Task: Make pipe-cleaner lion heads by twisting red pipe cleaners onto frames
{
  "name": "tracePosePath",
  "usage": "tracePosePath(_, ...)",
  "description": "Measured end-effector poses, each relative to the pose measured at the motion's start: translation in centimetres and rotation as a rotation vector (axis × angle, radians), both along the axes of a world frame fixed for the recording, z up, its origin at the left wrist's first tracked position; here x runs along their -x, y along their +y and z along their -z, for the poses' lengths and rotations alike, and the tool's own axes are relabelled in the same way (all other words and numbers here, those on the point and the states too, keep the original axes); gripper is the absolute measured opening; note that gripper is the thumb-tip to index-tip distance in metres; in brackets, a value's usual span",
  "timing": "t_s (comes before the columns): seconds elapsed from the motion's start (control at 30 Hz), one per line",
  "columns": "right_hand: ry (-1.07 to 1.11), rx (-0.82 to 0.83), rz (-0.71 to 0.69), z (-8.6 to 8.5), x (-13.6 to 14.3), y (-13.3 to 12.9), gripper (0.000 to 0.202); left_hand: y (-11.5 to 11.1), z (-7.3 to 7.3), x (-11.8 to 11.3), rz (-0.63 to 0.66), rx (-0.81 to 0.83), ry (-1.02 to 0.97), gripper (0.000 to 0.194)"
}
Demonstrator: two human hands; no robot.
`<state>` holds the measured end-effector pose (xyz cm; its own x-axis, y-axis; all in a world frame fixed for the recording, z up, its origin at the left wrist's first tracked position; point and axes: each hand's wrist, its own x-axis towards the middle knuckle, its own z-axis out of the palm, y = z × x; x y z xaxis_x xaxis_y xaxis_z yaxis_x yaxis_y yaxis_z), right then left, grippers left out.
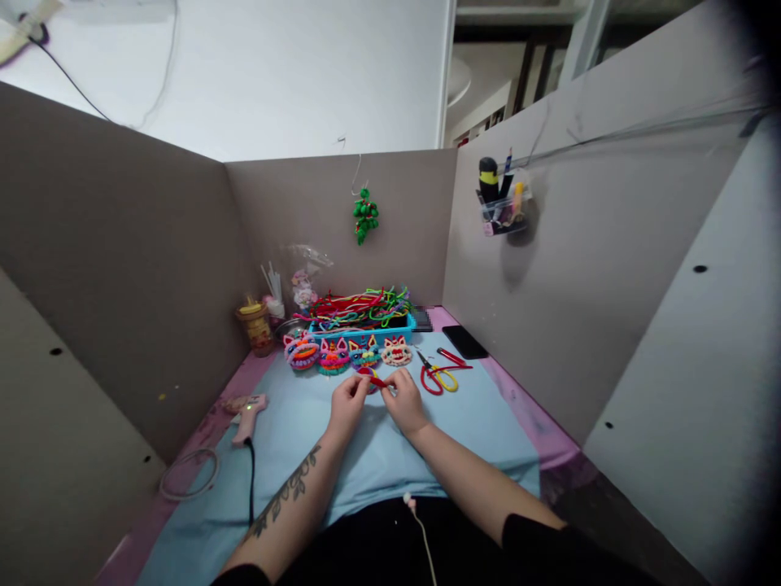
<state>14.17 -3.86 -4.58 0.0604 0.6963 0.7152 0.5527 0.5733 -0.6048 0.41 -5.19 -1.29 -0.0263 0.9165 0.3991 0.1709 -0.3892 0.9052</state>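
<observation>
The person's left hand (347,400) and right hand (403,399) pinch a red strip (377,382), probably light and bendy, best held near its ends.

Past the fingers (359,385), grey panels (342,212) stand around a table (293,415), with a white wall (274,73) behind

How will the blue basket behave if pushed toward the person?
The blue basket looks low and wide, so it would probably slide rather than tip. The fuzzy strands heaped above its rim look light and bendy, and might spill. It would likely shove the animal-face pieces just in front.
</observation>
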Motion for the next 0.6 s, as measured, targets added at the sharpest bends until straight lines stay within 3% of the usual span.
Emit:
tracePosePath(0.13,-0.019,-0.006,-0.037,-0.16,0.12,-0.11,0.009,-0.25,-0.45,0.07,-0.029,-0.034,0.004,0.028)
tracePosePath(0.27,-0.014,0.016,-0.136,-0.56,0.11,-0.32,0.023,-0.43,-0.7,0.07,-0.048,-0.044,-0.024,0.027)
tracePosePath(0.37,-0.048,0.02,-0.177,-0.69,0.04,-0.36,0.017,-0.51,-0.75,0.02,-0.04,-0.053,-0.034,0.026)
tracePosePath(0.6,-0.049,-0.01,-0.122,-0.78,-0.08,-0.3,0.019,-0.01,0.09,0.15,-0.015,-0.069,-0.003,0.025)
